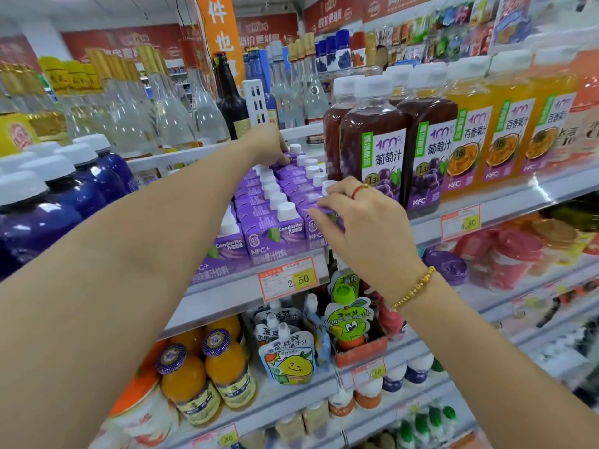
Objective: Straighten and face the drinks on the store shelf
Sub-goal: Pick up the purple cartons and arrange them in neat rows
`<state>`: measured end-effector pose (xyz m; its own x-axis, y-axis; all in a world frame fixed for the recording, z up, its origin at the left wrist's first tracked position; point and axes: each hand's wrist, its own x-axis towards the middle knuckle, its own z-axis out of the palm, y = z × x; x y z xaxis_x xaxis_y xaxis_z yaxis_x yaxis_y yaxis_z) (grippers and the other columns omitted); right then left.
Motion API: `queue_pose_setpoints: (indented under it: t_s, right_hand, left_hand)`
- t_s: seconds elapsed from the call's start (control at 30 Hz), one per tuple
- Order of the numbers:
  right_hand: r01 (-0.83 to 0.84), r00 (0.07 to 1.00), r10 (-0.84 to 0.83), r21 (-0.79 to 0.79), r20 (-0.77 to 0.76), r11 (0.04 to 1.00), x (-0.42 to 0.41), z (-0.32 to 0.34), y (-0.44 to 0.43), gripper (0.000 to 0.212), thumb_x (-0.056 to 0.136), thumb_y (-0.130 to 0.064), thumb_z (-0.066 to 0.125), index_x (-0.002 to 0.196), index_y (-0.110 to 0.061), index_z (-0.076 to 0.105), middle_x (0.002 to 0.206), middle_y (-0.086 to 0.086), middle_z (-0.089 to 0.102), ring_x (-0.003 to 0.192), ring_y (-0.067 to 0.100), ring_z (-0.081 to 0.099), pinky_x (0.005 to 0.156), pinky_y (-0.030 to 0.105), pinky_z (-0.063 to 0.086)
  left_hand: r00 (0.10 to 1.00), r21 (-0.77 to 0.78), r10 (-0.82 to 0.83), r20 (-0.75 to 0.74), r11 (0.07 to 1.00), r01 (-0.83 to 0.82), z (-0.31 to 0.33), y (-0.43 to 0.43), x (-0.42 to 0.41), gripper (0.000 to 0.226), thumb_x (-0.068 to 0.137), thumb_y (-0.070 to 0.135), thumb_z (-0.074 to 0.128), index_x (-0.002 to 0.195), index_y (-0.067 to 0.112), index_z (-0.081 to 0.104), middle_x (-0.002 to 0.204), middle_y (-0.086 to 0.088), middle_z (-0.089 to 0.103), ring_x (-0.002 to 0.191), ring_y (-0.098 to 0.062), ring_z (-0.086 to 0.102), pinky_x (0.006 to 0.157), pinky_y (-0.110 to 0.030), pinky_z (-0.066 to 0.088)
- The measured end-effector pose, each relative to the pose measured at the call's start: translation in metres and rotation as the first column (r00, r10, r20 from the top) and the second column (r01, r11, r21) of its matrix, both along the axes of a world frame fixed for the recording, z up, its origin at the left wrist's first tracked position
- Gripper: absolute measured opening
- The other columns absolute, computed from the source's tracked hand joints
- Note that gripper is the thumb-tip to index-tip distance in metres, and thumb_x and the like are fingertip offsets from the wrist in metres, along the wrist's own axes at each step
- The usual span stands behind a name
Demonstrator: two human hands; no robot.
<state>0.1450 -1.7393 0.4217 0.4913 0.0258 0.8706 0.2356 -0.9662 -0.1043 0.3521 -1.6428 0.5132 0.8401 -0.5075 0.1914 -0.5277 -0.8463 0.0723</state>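
The shelf (223, 294) carries tall grape juice bottles (372, 137) on the right and dark blue bottles (48, 218) on the left. Between them stand purple cartons (269, 234) with white caps, in rows running front to back. The right hand (363, 222) grasps the front carton (315, 236) of the right-hand row, just beside the grape juice. The left hand (269, 144) reaches to the back, its fingers curled over the rear carton (291, 158). A price tag (291, 278) sits on the shelf edge.

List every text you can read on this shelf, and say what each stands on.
"Condorito", "NFC+": purple carton
"100%", "葡萄汁", "NFC": grape juice bottle
"百香果汁": passion fruit juice bottle
"2.50": left price tag
"4.80": right price tag
"件也": orange banner
Pouches, other tags: too blurred
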Motion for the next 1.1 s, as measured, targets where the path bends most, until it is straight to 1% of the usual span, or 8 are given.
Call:
queue_pose_setpoints:
  t_s: [0.17, 0.3, 0.4, 0.57, 0.63, 0.8, 1.0, 1.1]
  right_hand:
    - [0.0, 1.0, 0.0, 0.003, 0.019, 1.0, 0.0, -0.002, -0.001, 0.025, 0.087, -0.031, 0.06, 0.083, -0.01, 0.073, 0.089, 0.004, 0.067, 0.068, 0.019, 0.063, 0.056, 0.024, 0.049]
    - [0.004, 1.0, -0.004, -0.004, 0.023, 1.0, 0.001, -0.004, -0.001, 0.027, 0.088, -0.032, 0.059, 0.084, -0.01, 0.073, 0.09, 0.004, 0.067, 0.069, 0.019, 0.064, 0.056, 0.025, 0.05]
    - [0.008, 1.0, -0.008, -0.002, 0.025, 1.0, 0.002, -0.004, -0.001, 0.028, 0.089, -0.033, 0.058, 0.084, -0.01, 0.073, 0.091, 0.004, 0.067, 0.07, 0.02, 0.064, 0.057, 0.025, 0.05]
    - [-0.017, 0.999, 0.016, 0.033, 0.035, 0.999, 0.002, -0.007, -0.001, 0.027, 0.089, -0.032, 0.058, 0.086, -0.009, 0.073, 0.094, 0.005, 0.068, 0.074, 0.021, 0.065, 0.062, 0.026, 0.051]
    - [-0.02, 0.999, 0.018, 0.038, 0.033, 0.999, 0.001, -0.007, -0.001, 0.026, 0.088, -0.031, 0.058, 0.086, -0.009, 0.073, 0.095, 0.004, 0.068, 0.075, 0.021, 0.065, 0.063, 0.024, 0.049]
    - [-0.029, 0.999, 0.029, 0.043, 0.018, 0.999, -0.001, -0.007, 0.0, 0.026, 0.088, -0.03, 0.058, 0.088, -0.009, 0.073, 0.098, 0.005, 0.068, 0.078, 0.021, 0.066, 0.064, 0.025, 0.051]
    - [-0.042, 0.999, 0.044, 0.06, -0.025, 0.997, -0.003, -0.007, 0.001, 0.027, 0.088, -0.031, 0.056, 0.09, -0.009, 0.072, 0.101, 0.004, 0.067, 0.08, 0.021, 0.066, 0.064, 0.027, 0.053]
    - [-0.06, 0.996, 0.068, 0.136, -0.055, 0.989, -0.008, -0.002, 0.003, 0.025, 0.087, -0.031, 0.061, 0.094, -0.009, 0.071, 0.104, 0.004, 0.067, 0.083, 0.021, 0.065, 0.07, 0.028, 0.052]
  left_hand:
    - [0.998, 0.169, 0.013, 0.063, 0.985, -0.023, 0.006, -0.004, 0.001, 0.002, 0.089, 0.013, 0.06, 0.091, 0.013, 0.062, 0.092, -0.007, 0.056, 0.08, -0.024, 0.049, 0.068, -0.032, 0.042]
    - [0.997, -0.029, -0.056, 0.05, 0.998, 0.057, 0.01, -0.013, -0.005, 0.02, 0.091, 0.026, 0.061, 0.084, 0.008, 0.064, 0.084, -0.011, 0.058, 0.072, -0.026, 0.053, 0.063, -0.032, 0.045]
    - [0.983, -0.122, -0.129, -0.131, 0.986, 0.113, 0.008, -0.016, -0.013, 0.023, 0.091, 0.033, 0.063, 0.099, 0.012, 0.069, 0.086, -0.006, 0.067, 0.072, -0.02, 0.065, 0.059, -0.021, 0.048]
    - [0.969, -0.137, -0.131, -0.212, 0.985, 0.103, 0.008, -0.015, -0.009, 0.021, 0.088, 0.015, 0.066, 0.109, 0.013, 0.068, 0.101, -0.005, 0.068, 0.083, -0.016, 0.066, 0.086, -0.03, 0.053]
    - [0.975, -0.064, -0.117, -0.187, 0.992, 0.106, 0.007, -0.014, -0.01, 0.026, 0.086, 0.014, 0.068, 0.112, 0.018, 0.067, 0.108, -0.006, 0.066, 0.087, -0.017, 0.064, 0.09, -0.032, 0.051]
    - [0.991, -0.113, -0.121, -0.06, 0.987, 0.114, 0.001, -0.013, -0.015, 0.02, 0.089, 0.015, 0.065, 0.105, 0.003, 0.07, 0.101, -0.014, 0.071, 0.068, -0.013, 0.062, 0.07, -0.024, 0.052]
    - [0.969, -0.459, -0.04, 0.242, 0.875, 0.151, 0.028, 0.01, -0.049, 0.021, 0.091, 0.016, 0.059, 0.108, 0.006, 0.068, 0.099, -0.005, 0.065, 0.08, -0.009, 0.053, 0.066, -0.009, 0.04]
    - [0.947, -0.565, -0.066, 0.314, 0.788, 0.243, 0.035, 0.026, -0.086, 0.019, 0.088, 0.013, 0.06, 0.105, 0.01, 0.068, 0.096, -0.003, 0.065, 0.082, -0.01, 0.055, 0.079, -0.019, 0.047]
